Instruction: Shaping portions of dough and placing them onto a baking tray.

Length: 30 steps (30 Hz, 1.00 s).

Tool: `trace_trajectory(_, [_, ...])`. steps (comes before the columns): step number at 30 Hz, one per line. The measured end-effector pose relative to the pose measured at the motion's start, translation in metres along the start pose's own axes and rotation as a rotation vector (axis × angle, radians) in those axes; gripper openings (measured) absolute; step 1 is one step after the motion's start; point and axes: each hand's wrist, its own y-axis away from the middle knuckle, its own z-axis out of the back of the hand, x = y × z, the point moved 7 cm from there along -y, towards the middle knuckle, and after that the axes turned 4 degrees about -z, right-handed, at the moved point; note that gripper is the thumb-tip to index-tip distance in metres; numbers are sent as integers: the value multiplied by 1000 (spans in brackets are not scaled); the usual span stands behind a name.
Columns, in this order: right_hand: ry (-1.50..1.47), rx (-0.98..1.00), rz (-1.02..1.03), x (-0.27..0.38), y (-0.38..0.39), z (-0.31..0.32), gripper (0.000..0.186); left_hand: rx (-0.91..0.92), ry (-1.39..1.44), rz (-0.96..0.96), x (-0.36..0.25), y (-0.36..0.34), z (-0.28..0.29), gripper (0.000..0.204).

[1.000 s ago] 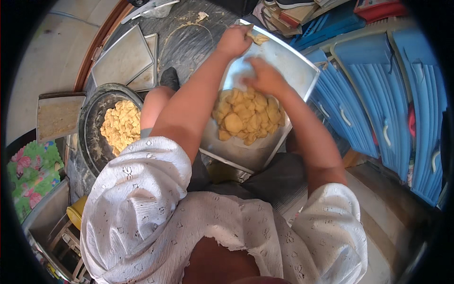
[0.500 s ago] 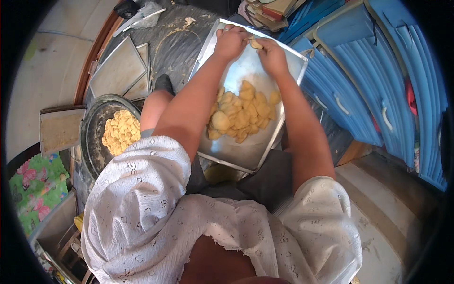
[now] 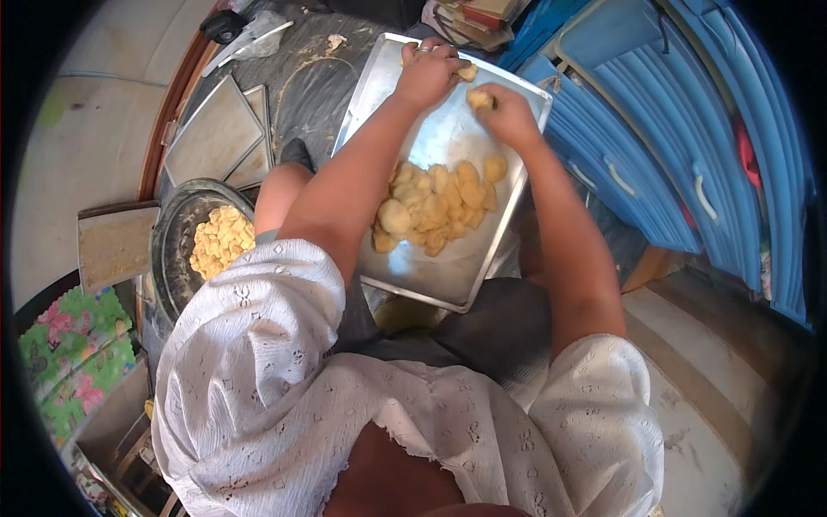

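Observation:
A rectangular metal tray (image 3: 457, 277) rests across my lap, tilted in view. A heap of flattened, pale yellow dough pieces (image 3: 435, 207) lies on its near half. At the tray's far end, my left hand (image 3: 428, 76) has its fingers bent around a small dough piece (image 3: 467, 73), which shows at the fingertips. Just to the right and nearer, my right hand (image 3: 512, 115) pinches another dough lump (image 3: 480, 99) between thumb and fingers, above the tray's bare metal. A small gap separates the two hands.
At left stands a dark round basin (image 3: 164, 246) holding a mound of small yellow dough lumps (image 3: 221, 241). Flat trays (image 3: 214, 133) lean beyond it. Blue plastic drawers (image 3: 642, 164) crowd the right side. A plastic bag (image 3: 263, 39) lies on the dark floor at far left.
My hands, close together at the far edge before, are now apart. The right hand has drawn back toward me and right with a dough lump; the left stays near the far edge.

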Motion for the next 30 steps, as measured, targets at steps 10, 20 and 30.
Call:
trace_trajectory(10, [-613, -315, -308, -73, -14, 29, 30, -17, 22, -135, -47, -8, -1, 39])
trace_trajectory(20, [-119, -415, -402, -109, -5, 80, 23, 28, 42, -161, -66, -31, -20, 26])
trace_trajectory(30, [322, -326, 31, -49, 6, 55, 31, -61, -16, -159, -41, -12, 13, 32])
